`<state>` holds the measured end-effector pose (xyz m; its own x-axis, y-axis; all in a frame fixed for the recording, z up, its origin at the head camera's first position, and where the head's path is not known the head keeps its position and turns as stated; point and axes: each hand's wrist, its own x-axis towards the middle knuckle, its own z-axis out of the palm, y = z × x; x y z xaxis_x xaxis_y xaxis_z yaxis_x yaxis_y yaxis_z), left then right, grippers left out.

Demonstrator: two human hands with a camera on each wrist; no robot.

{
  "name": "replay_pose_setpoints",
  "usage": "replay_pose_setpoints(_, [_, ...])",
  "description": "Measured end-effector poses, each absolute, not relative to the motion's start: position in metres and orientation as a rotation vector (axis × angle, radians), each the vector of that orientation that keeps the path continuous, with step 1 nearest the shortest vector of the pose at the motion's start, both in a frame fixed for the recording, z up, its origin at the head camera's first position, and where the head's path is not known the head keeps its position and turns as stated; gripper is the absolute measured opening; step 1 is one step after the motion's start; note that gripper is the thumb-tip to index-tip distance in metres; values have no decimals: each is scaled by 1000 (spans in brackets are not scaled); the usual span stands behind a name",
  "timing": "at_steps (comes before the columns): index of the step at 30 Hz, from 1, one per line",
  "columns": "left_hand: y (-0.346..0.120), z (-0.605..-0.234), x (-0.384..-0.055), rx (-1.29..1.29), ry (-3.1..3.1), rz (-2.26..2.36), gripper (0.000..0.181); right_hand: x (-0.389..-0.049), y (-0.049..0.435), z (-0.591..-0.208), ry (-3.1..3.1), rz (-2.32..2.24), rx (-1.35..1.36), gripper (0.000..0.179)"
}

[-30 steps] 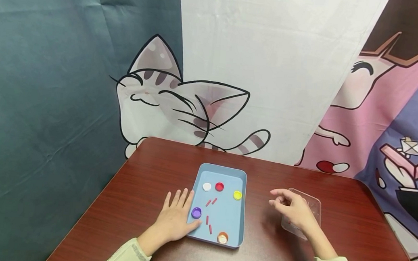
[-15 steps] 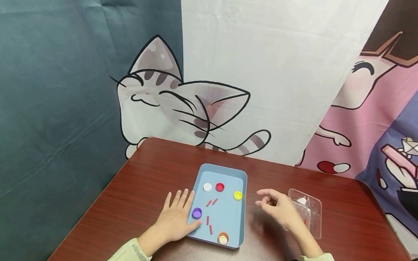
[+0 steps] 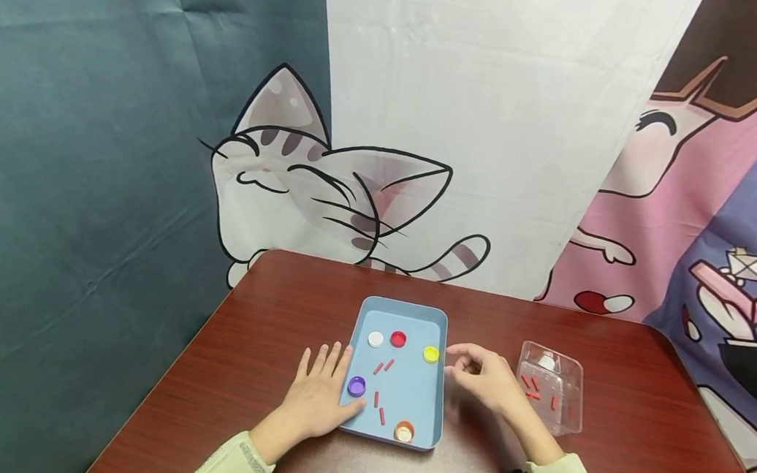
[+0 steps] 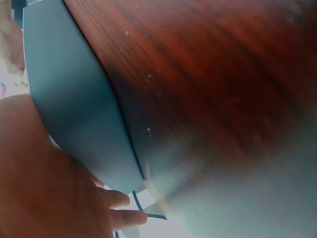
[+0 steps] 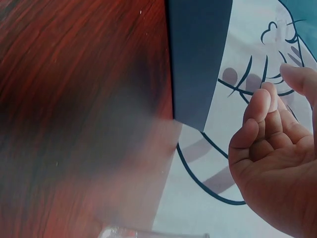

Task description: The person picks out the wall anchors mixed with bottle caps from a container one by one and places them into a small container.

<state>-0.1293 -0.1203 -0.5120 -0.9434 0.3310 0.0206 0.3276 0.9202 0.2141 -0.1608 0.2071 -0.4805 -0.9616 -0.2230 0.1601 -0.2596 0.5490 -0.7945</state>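
A light blue tray [image 3: 409, 390] lies on the table, with several short red sticks [image 3: 376, 399] on its floor. Spread flat, my left hand [image 3: 314, 404] rests against the tray's left edge, thumb over its rim. My right hand [image 3: 487, 380] hovers just beyond the right rim near a yellow cap [image 3: 431, 354]. Its thumb and index finger stand apart with nothing between them, and the other fingers are bent, as the right wrist view shows. Also in the tray are a white cap [image 3: 375, 339], a red cap [image 3: 398, 339], a purple cap [image 3: 357, 387] and an orange cap [image 3: 404, 432].
To the right of my right forearm sits a clear plastic box [image 3: 570, 418] holding several red sticks [image 3: 554, 403]. The brown wooden table [image 3: 268, 302] ends at a printed cloth backdrop [image 3: 491, 127] with a cartoon cat.
My right hand has moved left from over the clear box to the tray's right rim, uncovering the box and its red sticks. My left hand stays in place.
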Motion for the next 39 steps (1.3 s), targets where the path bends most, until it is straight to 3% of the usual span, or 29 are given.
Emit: replay_pose_setpoints(39, [-121,-514,-131,526,3069,335,94,-165,140,-495,-2745,1372,329,31])
